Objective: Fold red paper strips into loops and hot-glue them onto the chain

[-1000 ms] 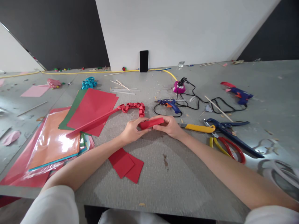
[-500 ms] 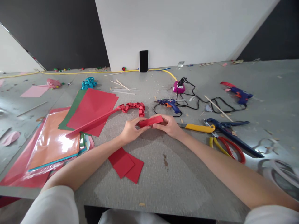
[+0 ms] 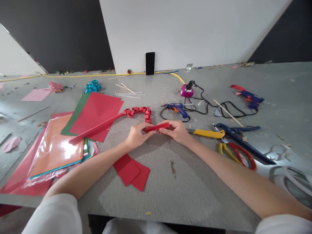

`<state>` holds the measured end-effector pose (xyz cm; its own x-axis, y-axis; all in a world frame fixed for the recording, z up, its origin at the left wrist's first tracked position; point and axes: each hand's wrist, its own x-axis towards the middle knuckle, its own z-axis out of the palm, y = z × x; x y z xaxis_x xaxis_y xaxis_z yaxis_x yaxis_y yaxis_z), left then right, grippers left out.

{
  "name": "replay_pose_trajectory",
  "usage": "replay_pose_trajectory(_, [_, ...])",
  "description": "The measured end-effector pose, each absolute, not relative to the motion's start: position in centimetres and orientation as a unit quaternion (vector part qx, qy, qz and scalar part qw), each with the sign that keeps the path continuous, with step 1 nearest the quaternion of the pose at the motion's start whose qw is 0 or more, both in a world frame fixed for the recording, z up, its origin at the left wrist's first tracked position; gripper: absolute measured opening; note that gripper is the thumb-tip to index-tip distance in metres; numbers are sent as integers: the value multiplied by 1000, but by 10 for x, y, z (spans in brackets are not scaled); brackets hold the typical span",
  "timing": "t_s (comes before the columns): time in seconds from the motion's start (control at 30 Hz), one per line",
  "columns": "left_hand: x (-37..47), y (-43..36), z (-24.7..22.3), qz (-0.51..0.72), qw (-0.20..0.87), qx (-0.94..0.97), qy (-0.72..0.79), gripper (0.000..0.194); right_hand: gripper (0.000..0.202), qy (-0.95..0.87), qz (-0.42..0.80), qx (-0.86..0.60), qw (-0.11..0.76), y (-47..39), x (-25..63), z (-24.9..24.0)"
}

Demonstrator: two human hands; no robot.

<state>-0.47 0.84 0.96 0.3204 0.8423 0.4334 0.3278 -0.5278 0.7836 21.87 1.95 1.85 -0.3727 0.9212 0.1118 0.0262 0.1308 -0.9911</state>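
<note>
Between my two hands a folded piece of red paper (image 3: 159, 126) is held a little above the table. My left hand (image 3: 138, 136) pinches its left end, and my right hand (image 3: 177, 131) grips the right end between thumb and fingers. Just behind my left hand lies a red paper chain (image 3: 138, 110) joined to a long red paper stick (image 3: 97, 127). Two red paper rectangles (image 3: 133, 170) overlap on the table near my left forearm. A blue glue gun (image 3: 179, 109) rests behind my right hand.
Coloured sheets (image 3: 95, 112) and a plastic pack of orange paper (image 3: 60, 139) lie at left. To the right are a yellow utility knife (image 3: 209, 133), scissors (image 3: 240, 154), a dark blue long-handled tool (image 3: 246, 144) and a second glue gun (image 3: 252, 98). A phone (image 3: 150, 63) leans at the back.
The red paper between my hands has been tilted or pressed flatter, so it now shows a narrower face. Both hands stay in nearly the same place.
</note>
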Motion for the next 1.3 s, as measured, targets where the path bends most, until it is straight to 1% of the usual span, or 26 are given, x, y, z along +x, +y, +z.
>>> replay_pose_trajectory(0.53, [-5, 7, 11, 429, 295, 755, 398, 22, 40, -628, 533, -391, 409, 19, 218, 20])
replay_pose_trajectory(0.83, [-4, 6, 11, 439, 295, 753, 391, 26, 39, -633, 528, -397, 404, 20, 219, 18])
replay_pose_trajectory(1.07, [-4, 5, 12, 438, 290, 756, 391, 22, 37, -626, 537, -394, 406, 19, 217, 19])
replay_pose_trajectory(1.3, [-4, 5, 12, 438, 294, 752, 396, 24, 38, -626, 535, -398, 404, 18, 216, 22])
